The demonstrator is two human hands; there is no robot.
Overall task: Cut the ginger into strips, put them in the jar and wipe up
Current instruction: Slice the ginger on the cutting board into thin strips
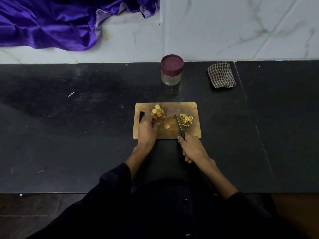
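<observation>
Black stone forms the tabletop [72,128], backed by a white marbled wall with one purple cloth [48,23] draped over a ledge at the upper left. One wooden cutting board [172,133] lies on the tabletop in front of the person, its handle slot at the left end.

Three groups of ginger lie on the board. One pile of ginger slices [157,111] with brownish skin edges sits near the far left part. One single ginger piece [167,126] lies alone around the middle. One heap of ginger strips [186,119], pale yellow and cut thin, sits toward the right side, just beside the blade.

One knife [177,122] with a dark handle is gripped by the right hand [191,147], fingers curled round the handle at the board's near edge; the blade points away from the person, between the single piece and the strips. The left hand [146,133] rests on the left part of the board with its fingertips curled down near the pile of slices; whether they pinch anything cannot be told.

Beyond the board stands one clear jar [171,70], upright, with a maroon lid on it. To the jar's right, well apart from the board, lies one folded checked rag [221,75]. Both arms wear dark sleeves pushed up from the wrists.
</observation>
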